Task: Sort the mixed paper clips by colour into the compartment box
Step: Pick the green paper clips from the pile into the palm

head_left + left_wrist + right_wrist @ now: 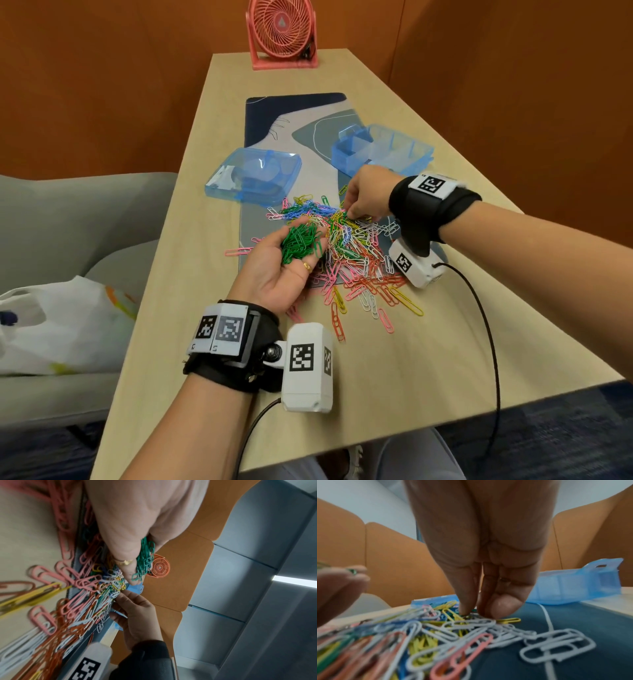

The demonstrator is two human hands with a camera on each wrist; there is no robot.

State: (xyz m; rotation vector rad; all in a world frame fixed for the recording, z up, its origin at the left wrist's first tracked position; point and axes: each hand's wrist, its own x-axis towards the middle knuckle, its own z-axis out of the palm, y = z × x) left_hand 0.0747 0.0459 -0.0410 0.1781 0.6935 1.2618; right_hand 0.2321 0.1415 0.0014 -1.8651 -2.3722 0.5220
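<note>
A heap of mixed coloured paper clips point(346, 246) lies on the desk mat, spilling toward the table's near edge. My left hand point(301, 260) is palm up over the heap's left side, its fingers curled round a bunch of green clips point(299, 241); the same green clips point(144, 559) show in the left wrist view. My right hand point(349, 214) reaches down into the far side of the heap. There its thumb and forefinger point(476, 612) pinch together on a small green clip. The open blue compartment box point(383, 150) stands just beyond the right hand.
A blue plastic lid point(253, 176) lies left of the box, beyond the heap. A pink fan point(281, 34) stands at the table's far end. The patterned mat point(294, 113) runs down the middle. A white bag point(58, 325) rests on the grey sofa at the left. A black cable point(479, 308) trails off the right wrist.
</note>
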